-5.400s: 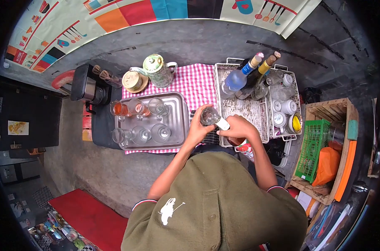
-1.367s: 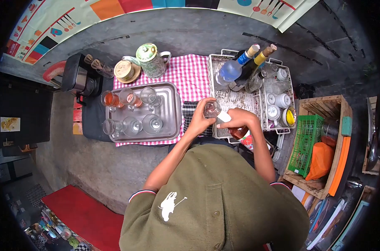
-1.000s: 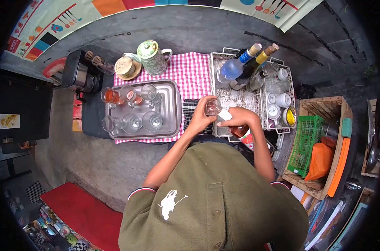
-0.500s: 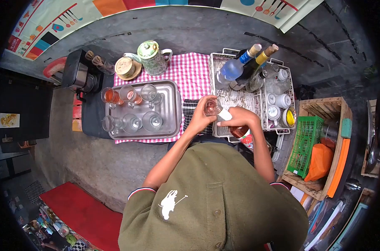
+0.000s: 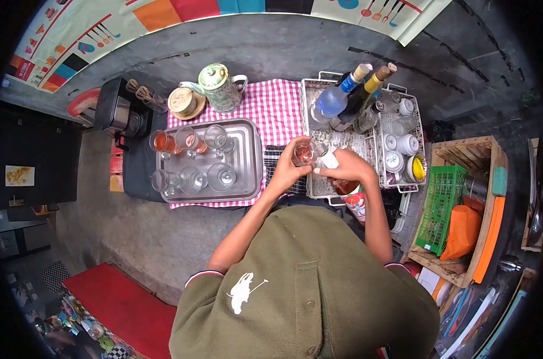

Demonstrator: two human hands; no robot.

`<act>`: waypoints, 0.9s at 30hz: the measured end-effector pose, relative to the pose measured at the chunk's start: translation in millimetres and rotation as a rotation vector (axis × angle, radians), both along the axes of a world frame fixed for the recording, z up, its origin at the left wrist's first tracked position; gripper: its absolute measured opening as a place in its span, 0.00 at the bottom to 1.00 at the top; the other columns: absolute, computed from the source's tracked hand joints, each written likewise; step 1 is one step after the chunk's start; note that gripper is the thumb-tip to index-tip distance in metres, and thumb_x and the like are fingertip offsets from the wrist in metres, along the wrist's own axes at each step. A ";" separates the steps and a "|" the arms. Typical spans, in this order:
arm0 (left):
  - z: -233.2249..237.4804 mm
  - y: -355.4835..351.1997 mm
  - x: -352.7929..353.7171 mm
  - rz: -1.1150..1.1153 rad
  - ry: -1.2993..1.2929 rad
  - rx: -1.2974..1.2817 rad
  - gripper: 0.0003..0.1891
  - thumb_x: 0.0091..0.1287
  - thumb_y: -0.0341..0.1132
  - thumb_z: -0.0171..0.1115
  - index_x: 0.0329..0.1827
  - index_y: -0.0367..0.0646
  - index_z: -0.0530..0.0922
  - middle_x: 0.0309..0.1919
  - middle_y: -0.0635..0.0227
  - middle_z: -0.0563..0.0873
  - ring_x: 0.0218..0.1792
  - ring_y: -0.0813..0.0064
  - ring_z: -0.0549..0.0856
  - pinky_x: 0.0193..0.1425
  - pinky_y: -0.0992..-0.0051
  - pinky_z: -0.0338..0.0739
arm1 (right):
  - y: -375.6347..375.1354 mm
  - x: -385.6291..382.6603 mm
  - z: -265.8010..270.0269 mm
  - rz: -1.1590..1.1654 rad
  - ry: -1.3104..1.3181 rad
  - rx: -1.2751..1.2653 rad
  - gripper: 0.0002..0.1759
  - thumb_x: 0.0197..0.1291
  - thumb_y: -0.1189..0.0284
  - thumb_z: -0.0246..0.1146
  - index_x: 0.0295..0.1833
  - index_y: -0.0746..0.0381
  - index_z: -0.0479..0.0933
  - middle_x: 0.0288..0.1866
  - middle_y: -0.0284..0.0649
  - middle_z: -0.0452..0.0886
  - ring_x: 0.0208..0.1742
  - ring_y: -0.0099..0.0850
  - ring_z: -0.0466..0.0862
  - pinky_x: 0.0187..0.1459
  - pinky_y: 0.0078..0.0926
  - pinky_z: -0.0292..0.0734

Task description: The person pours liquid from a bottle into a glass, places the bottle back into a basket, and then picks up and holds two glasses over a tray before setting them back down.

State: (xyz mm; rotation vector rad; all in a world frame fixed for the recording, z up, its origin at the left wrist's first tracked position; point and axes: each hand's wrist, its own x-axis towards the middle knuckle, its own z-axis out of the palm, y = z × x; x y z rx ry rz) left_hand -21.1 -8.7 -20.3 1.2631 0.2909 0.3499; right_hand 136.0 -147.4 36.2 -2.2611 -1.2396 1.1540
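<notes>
Between the fingers of my left hand (image 5: 288, 169) is a clear drinking glass (image 5: 304, 152) with red liquid in it. My right hand (image 5: 355, 165) is wrapped round a bottle of red syrup (image 5: 345, 187), which is tilted with its white neck towards the glass and its printed label (image 5: 356, 205) below the wrist. Both hands are close together over the front of a white wire rack (image 5: 319, 190). Left of them, a metal tray (image 5: 257, 161) bears several stemmed glasses. Two in its back row, a left glass (image 5: 160, 142) and a middle glass (image 5: 188, 139), contain red liquid.
Tall bottles (image 5: 331, 103) stand at the back of the rack, beside white-lidded jars (image 5: 408, 144). Behind the tray are a green enamel pot (image 5: 222, 93) and a lidded cup (image 5: 183, 103). A wooden crate (image 5: 496, 179) with a green basket (image 5: 442, 200) is at right.
The view has shifted slightly. My right hand and the syrup bottle have moved a little to the right, while my left hand keeps the glass in nearly the same place.
</notes>
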 end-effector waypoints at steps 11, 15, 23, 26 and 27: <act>13.3 10.7 6.6 -0.009 0.011 -0.003 0.37 0.53 0.21 0.75 0.68 0.40 0.70 0.53 0.70 0.81 0.55 0.78 0.80 0.63 0.74 0.74 | -13.0 -5.0 71.6 -0.308 -0.101 0.257 0.29 0.54 0.48 0.72 0.38 0.68 0.84 0.30 0.56 0.85 0.34 0.50 0.88 0.41 0.45 0.79; 15.5 14.6 7.9 0.005 0.017 0.033 0.37 0.53 0.22 0.76 0.68 0.41 0.70 0.54 0.68 0.81 0.56 0.77 0.80 0.64 0.74 0.74 | -11.3 -13.8 86.9 -0.409 -0.304 0.346 0.30 0.57 0.48 0.71 0.34 0.70 0.84 0.27 0.55 0.85 0.33 0.50 0.88 0.40 0.46 0.79; 21.4 18.3 7.5 0.038 0.020 0.028 0.38 0.52 0.21 0.75 0.68 0.42 0.70 0.55 0.68 0.80 0.57 0.76 0.80 0.64 0.74 0.75 | -12.8 -2.0 23.7 -0.629 -0.425 0.684 0.23 0.59 0.55 0.73 0.29 0.67 0.83 0.24 0.50 0.85 0.28 0.47 0.87 0.35 0.44 0.78; 21.4 20.1 8.3 0.030 0.057 0.070 0.38 0.52 0.21 0.75 0.68 0.42 0.70 0.55 0.68 0.80 0.57 0.76 0.80 0.64 0.74 0.75 | -7.7 -1.0 5.0 -0.689 -0.335 0.778 0.21 0.58 0.57 0.74 0.29 0.66 0.83 0.24 0.48 0.85 0.27 0.44 0.87 0.34 0.42 0.78; 23.7 19.3 8.9 0.035 0.061 0.054 0.38 0.52 0.22 0.76 0.68 0.42 0.70 0.55 0.68 0.80 0.57 0.76 0.80 0.64 0.74 0.75 | -6.0 -3.1 4.0 -0.714 -0.290 0.796 0.18 0.58 0.61 0.75 0.30 0.66 0.83 0.25 0.47 0.86 0.29 0.41 0.88 0.33 0.39 0.79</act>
